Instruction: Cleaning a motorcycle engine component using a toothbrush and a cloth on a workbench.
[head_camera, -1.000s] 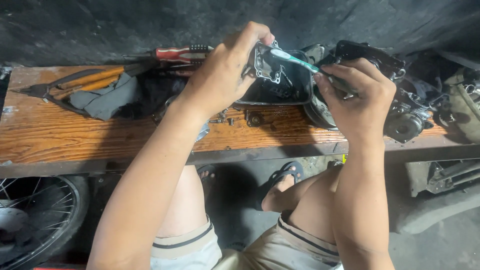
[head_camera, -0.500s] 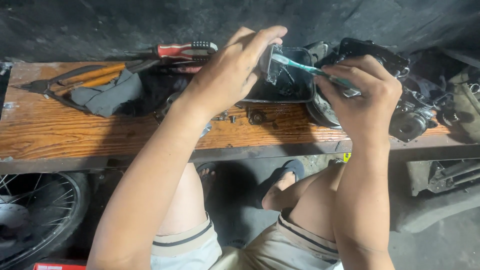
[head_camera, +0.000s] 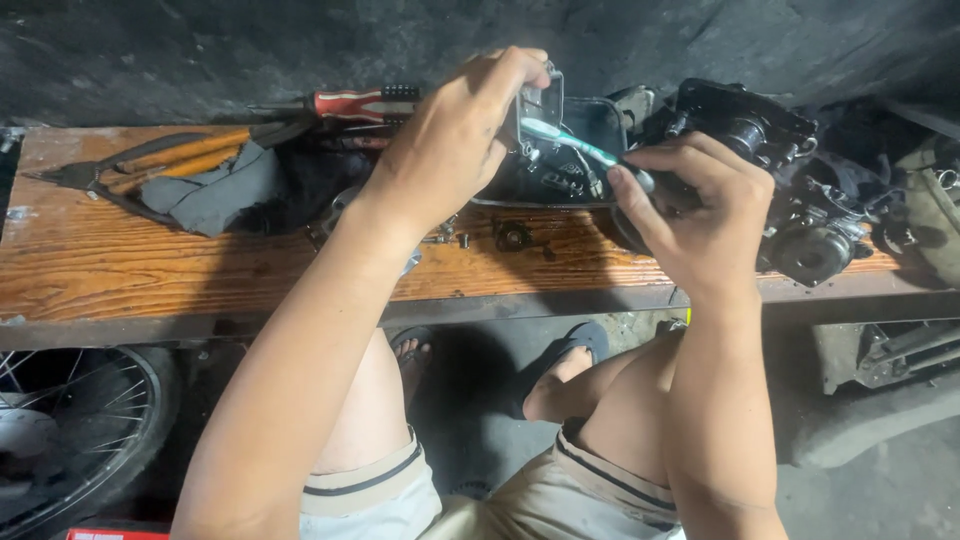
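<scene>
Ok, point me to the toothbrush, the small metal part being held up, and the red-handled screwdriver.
toothbrush (head_camera: 568, 142): head view, on its teal and white neck.
small metal part (head_camera: 540, 100): head view, on its grey upper face beside the fingertips.
red-handled screwdriver (head_camera: 352, 102): head view, on the red handle.

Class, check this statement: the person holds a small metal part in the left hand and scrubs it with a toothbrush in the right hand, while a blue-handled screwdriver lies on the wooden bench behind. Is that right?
Not quite. The screwdriver has a red handle, not blue, as the head view shows. The rest stands: the left hand holds the small metal part, the right hand works the toothbrush on it, and the screwdriver lies at the back of the wooden bench.
</scene>
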